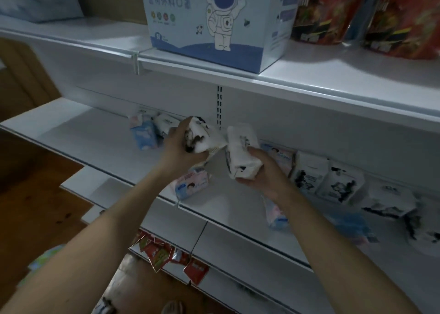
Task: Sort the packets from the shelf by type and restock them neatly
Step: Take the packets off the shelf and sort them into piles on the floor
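My left hand [183, 144] grips a white packet with black ink-style print [204, 135] above the middle shelf [95, 142]. My right hand [262, 171] holds a second white packet of the same kind [241, 152], raised just right of the first. Behind the hands, at the shelf's back left, stand a blue packet [144, 135] and a white one [164, 123]. A pink and blue packet [190, 185] lies near the shelf's front edge below my left hand. To the right, several white ink-print packets [338, 182] stand in a loose row, with another pink packet [281, 157] behind my right hand.
The upper shelf carries a light-blue box with an astronaut picture [214, 21] and red foil bags [390, 16]. The lower shelf holds small red sachets [166, 254]. Blue and pink packets [350, 223] lie blurred at the middle shelf's right front. Wooden floor [35, 206] shows at left.
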The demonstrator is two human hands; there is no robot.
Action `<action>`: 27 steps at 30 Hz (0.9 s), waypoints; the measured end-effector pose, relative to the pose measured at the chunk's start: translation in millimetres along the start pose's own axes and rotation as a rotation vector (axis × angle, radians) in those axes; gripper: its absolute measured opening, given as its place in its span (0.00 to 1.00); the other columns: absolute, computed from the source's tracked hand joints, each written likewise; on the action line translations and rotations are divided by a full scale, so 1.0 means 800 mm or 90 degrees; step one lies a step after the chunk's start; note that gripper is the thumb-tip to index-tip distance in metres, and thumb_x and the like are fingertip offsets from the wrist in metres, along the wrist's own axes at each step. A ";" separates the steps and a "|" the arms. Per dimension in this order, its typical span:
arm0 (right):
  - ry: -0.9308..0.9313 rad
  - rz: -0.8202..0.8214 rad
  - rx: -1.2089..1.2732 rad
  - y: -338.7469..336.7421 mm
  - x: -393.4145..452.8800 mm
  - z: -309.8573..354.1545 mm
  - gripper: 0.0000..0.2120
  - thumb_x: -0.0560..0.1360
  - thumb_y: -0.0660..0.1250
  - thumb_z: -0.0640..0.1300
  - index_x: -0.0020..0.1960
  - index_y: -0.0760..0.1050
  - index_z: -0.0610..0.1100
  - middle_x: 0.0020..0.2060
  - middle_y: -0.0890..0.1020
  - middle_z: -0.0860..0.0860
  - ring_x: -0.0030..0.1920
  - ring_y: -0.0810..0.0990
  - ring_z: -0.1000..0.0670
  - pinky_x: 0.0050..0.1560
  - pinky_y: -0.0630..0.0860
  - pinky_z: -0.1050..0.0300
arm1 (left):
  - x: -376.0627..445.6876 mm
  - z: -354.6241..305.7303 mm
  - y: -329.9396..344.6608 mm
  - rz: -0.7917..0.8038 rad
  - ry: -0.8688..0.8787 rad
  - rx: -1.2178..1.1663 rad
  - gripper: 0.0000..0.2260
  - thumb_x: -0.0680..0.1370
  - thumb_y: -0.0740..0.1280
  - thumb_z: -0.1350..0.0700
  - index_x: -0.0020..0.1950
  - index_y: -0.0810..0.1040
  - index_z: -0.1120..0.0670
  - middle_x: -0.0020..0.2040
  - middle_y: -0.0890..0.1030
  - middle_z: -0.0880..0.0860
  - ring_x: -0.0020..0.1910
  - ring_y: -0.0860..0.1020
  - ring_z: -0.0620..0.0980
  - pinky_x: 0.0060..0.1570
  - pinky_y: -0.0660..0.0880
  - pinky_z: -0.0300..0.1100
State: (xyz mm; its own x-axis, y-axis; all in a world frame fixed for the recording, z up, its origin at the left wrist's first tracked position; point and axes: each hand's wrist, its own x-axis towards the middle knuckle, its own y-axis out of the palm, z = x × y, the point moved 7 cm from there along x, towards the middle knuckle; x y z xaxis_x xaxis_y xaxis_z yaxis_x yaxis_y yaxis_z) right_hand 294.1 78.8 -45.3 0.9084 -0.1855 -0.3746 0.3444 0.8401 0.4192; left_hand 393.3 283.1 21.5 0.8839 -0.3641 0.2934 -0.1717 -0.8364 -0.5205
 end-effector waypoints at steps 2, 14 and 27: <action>0.033 0.076 0.079 0.020 -0.006 -0.008 0.12 0.76 0.65 0.49 0.50 0.85 0.44 0.49 0.85 0.43 0.49 0.83 0.44 0.52 0.79 0.45 | -0.017 0.000 -0.019 -0.021 -0.012 0.077 0.42 0.62 0.74 0.43 0.74 0.64 0.44 0.62 0.71 0.55 0.61 0.73 0.54 0.63 0.72 0.50; 0.105 0.216 -0.118 0.175 -0.031 -0.106 0.15 0.79 0.62 0.47 0.61 0.77 0.41 0.59 0.81 0.39 0.57 0.79 0.39 0.64 0.72 0.37 | -0.166 0.074 -0.178 -0.145 -0.128 0.310 0.42 0.61 0.80 0.47 0.70 0.67 0.55 0.59 0.68 0.50 0.61 0.64 0.52 0.58 0.61 0.40; 0.158 0.389 -0.561 0.430 -0.120 -0.406 0.36 0.64 0.81 0.52 0.65 0.66 0.46 0.55 0.81 0.47 0.50 0.85 0.47 0.48 0.83 0.46 | -0.498 0.241 -0.378 -0.161 -0.418 0.352 0.42 0.66 0.78 0.45 0.74 0.63 0.52 0.63 0.68 0.52 0.63 0.62 0.53 0.63 0.66 0.47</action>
State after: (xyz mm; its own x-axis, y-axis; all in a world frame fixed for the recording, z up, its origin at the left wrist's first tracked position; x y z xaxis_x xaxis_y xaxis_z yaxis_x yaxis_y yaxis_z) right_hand 248.5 550.8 -133.9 0.7609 0.4106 -0.5024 -0.5272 0.8426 -0.1097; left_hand 176.7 759.7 -92.8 0.9668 0.2544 0.0225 0.1466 -0.4807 -0.8646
